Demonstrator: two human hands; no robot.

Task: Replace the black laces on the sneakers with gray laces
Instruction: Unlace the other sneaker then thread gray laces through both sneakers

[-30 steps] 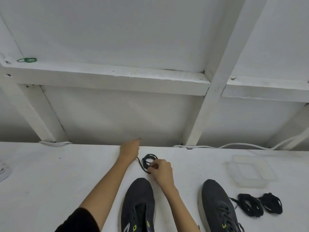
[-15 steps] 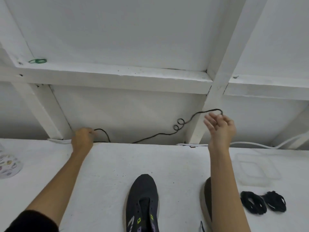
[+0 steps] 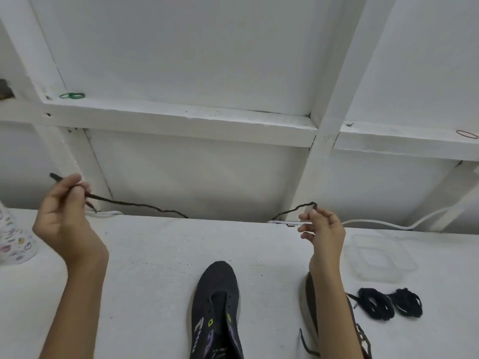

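Head view: left hand (image 3: 64,221) pinches the dark lace (image 3: 129,203) just short of its tip. Right hand (image 3: 324,229) pinches the other stretch. Middle sags behind table (image 3: 155,255) far edge. Light, limp, kinked. Judgement: grip at the stiff tip to thread the unlaced sneaker (image 3: 220,288).

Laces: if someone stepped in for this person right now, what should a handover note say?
Left hand pinches one end of a dark lace; right hand pinches the other; its middle sags behind the table edge.
Done: middle sneaker has empty eyelets.
Right sneaker, half hidden by the arm, looks laced.
Black bundles lie right of it.
To do: thread the middle sneaker, then redo the right one.
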